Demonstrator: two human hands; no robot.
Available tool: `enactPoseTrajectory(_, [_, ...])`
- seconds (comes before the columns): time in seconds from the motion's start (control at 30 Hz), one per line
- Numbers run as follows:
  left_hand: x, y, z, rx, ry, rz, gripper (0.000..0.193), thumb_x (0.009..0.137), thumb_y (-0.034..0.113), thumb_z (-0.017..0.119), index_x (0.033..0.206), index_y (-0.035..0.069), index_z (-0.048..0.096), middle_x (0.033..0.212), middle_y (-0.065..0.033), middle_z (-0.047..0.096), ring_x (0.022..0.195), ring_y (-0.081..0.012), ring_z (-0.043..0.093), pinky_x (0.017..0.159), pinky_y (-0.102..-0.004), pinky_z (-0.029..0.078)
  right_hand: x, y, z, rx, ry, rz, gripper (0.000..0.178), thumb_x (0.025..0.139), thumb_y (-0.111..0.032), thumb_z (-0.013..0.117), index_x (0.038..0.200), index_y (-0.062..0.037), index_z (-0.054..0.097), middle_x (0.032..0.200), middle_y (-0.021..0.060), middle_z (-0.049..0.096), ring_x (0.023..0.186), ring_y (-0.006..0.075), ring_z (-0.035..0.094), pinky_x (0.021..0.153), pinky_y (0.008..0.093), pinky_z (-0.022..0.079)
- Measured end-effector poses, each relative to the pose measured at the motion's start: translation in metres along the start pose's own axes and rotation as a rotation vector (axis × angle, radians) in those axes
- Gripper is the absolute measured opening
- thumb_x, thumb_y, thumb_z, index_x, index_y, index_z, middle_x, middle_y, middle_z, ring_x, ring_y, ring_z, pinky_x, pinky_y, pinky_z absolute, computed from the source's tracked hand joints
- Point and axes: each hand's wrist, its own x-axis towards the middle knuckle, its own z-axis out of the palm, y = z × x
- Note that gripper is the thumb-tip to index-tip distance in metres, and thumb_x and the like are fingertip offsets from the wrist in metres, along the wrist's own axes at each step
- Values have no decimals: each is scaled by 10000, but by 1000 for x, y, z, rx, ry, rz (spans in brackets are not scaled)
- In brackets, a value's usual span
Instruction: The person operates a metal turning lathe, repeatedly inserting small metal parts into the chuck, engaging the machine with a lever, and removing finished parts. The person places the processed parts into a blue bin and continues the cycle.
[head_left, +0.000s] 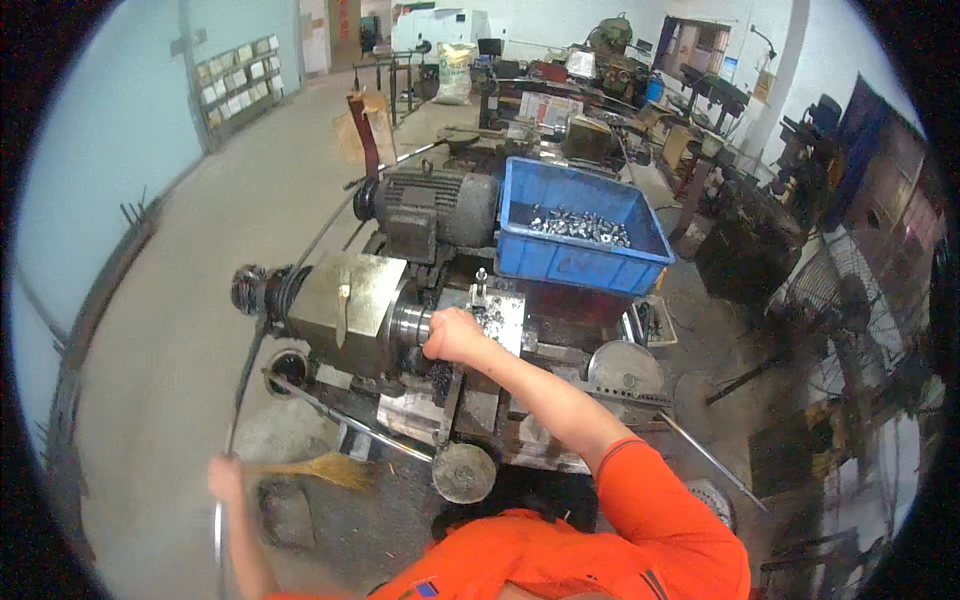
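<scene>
A small bench lathe (350, 295) stands in front of me, with a flat metal cover over its headstock. At the shiny spindle nose (410, 325) is my right hand (457, 335), its fingers closed. Whatever they hold there is hidden by the hand. Low on the left, my left hand (226, 480) is wrapped round a long metal lever (240, 400) that runs up past the headstock's left end. Just right of my right hand, the tool slide (505, 315) is strewn with metal chips and carries a small upright bolt.
Behind the lathe are a grey electric motor (430, 210) and a blue plastic crate (585, 265) with many small metal parts. A straw broom (325, 468) lies near my left hand. A round handwheel (464, 473) and slanted bars stick out toward me. A fan (850, 290) stands at right.
</scene>
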Motion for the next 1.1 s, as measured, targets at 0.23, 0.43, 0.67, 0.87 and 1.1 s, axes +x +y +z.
enactPoseTrajectory(0.23, [21, -10, -5, -40, 91, 95, 291, 742, 353, 603, 806, 74, 651, 788, -152, 637, 752, -356, 617, 662, -441, 482, 8, 5, 12, 93, 5, 31, 322, 553, -244, 622, 752, 9, 639, 784, 234, 625, 770, 369, 623, 717, 410, 510])
enactPoseTrajectory(0.43, [-94, 57, -56, 9, -124, 14, 386, 736, 360, 597, 962, 47, 595, 877, -185, 631, 835, -351, 612, 731, -435, 478, 7, 1, 13, 79, 26, 98, 275, 542, -223, 605, 682, 10, 649, 705, 237, 610, 712, 366, 626, 674, 401, 508])
enactPoseTrajectory(0.67, [-68, 35, -43, -19, -192, 427, 349, 698, 299, 647, 906, 34, 555, 852, -197, 622, 815, -357, 603, 722, -431, 475, -7, 1, -10, -72, 76, 67, 303, 565, -233, 621, 742, 10, 662, 786, 232, 629, 782, 341, 633, 749, 379, 510])
enactPoseTrajectory(0.87, [-10, 32, -2, -871, -784, 332, 227, 731, 116, 602, 903, -30, 591, 595, -105, 580, 488, -184, 577, 487, -314, 481, -27, 64, -86, -154, 185, 91, 278, 571, -262, 602, 665, -7, 660, 753, 210, 630, 731, 343, 632, 713, 387, 514])
enactPoseTrajectory(1.1, [-12, 42, 4, -957, -668, 336, 226, 732, 135, 640, 848, -47, 570, 584, -77, 562, 476, -159, 554, 456, -286, 469, -47, 156, -151, -143, 620, 187, 482, 553, -181, 612, 1028, -101, 648, 1269, 206, 436, 1117, 381, 439, 955, 389, 382])
